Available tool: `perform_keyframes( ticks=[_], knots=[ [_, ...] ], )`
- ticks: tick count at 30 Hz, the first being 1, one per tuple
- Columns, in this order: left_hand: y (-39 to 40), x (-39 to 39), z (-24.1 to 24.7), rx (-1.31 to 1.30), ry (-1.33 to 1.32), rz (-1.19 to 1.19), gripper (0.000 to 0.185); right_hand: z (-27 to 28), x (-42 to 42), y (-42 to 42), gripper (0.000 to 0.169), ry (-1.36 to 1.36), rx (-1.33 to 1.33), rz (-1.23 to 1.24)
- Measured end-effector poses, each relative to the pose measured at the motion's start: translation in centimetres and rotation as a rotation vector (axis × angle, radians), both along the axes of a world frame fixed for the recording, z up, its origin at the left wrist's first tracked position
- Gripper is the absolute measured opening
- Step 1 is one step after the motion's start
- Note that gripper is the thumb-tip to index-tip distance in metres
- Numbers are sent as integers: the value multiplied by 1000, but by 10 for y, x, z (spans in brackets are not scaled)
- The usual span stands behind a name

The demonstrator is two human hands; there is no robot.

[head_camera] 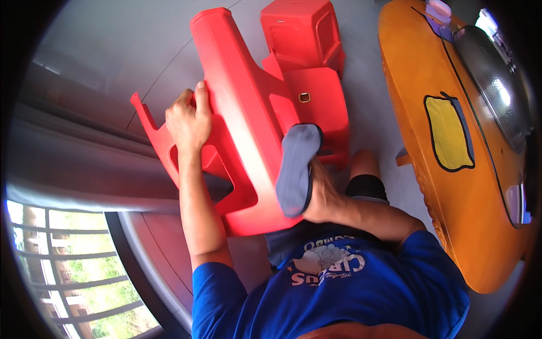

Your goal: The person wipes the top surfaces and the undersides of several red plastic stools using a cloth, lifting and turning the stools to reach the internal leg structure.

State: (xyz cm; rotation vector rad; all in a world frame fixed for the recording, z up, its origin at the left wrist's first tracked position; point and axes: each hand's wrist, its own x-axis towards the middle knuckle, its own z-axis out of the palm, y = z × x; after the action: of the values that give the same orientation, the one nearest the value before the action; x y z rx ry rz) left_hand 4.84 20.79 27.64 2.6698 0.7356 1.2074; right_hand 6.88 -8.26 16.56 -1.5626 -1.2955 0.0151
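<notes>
A red plastic stool (pixel 254 140) lies tilted over in front of me. My left hand (pixel 189 118) grips its leg side, thumb up against the long ribbed face. On the other side, my right hand (pixel 324 195) holds a blue-grey cloth pad with a dark edge (pixel 298 169) against the stool's lower right side; most of its fingers are hidden behind the pad. Just beyond the pad is a second red plastic stool (pixel 326 114), with a small squarish hole in its seat.
Another red plastic stool (pixel 296 34) stands farther off. At the right is an orange wooden table (pixel 406 84) with a carved edge, bearing a black-edged yellow cloth (pixel 449 133), a perforated metal vessel (pixel 491 80) and a dark cord. A barred window (pixel 80 271) is at lower left.
</notes>
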Motion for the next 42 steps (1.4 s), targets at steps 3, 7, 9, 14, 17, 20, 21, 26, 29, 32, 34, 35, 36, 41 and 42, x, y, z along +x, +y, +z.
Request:
perform_keyframes(
  ticks=[3, 7, 9, 14, 17, 20, 21, 26, 29, 32, 34, 35, 36, 41, 42],
  knots=[
    [3, 8, -3, -42, -8, -31, 62, -13, -29, -24, 62, -135, 16, -16],
    [7, 13, -6, -88, -17, -68, 62, -20, -34, -23, 61, -244, -40, 136],
    [7, 14, -6, -79, -23, -81, 62, -18, -20, -4, 57, -318, -26, 145],
    [1, 9, -5, 15, -6, -83, 58, 47, 48, 75, 54, -288, 109, -7],
    [-12, 2, -2, 69, 16, -74, 53, 72, 96, 118, 56, -358, 233, -159],
    [-23, 5, -2, 124, 54, -64, 48, 96, 145, 148, 52, -475, 282, -254],
    [-27, 2, -2, 154, 65, -57, 48, 104, 156, 155, 52, -504, 297, -255],
    [-46, -5, 4, 171, 87, -30, 42, 138, 170, 157, 43, -623, 322, -334],
    [-54, -4, 6, 180, 89, -14, 41, 140, 180, 154, 36, -685, 375, -312],
    [-60, -7, 7, 199, 93, -24, 40, 133, 185, 154, 35, -672, 466, -250],
    [-61, -8, 7, 216, 94, -23, 40, 132, 185, 153, 36, -686, 517, -227],
    [-60, -9, 7, 227, 101, -16, 40, 132, 185, 154, 36, -692, 542, -215],
    [-60, -9, 8, 236, 108, -10, 40, 131, 183, 154, 43, -641, 504, -234],
    [-64, -4, 10, 216, 100, 17, 44, 115, 184, 162, 55, -115, 474, -254],
    [-61, -5, 10, 211, 110, 28, 45, 114, 180, 165, 54, 9, 438, -288]
  ],
)
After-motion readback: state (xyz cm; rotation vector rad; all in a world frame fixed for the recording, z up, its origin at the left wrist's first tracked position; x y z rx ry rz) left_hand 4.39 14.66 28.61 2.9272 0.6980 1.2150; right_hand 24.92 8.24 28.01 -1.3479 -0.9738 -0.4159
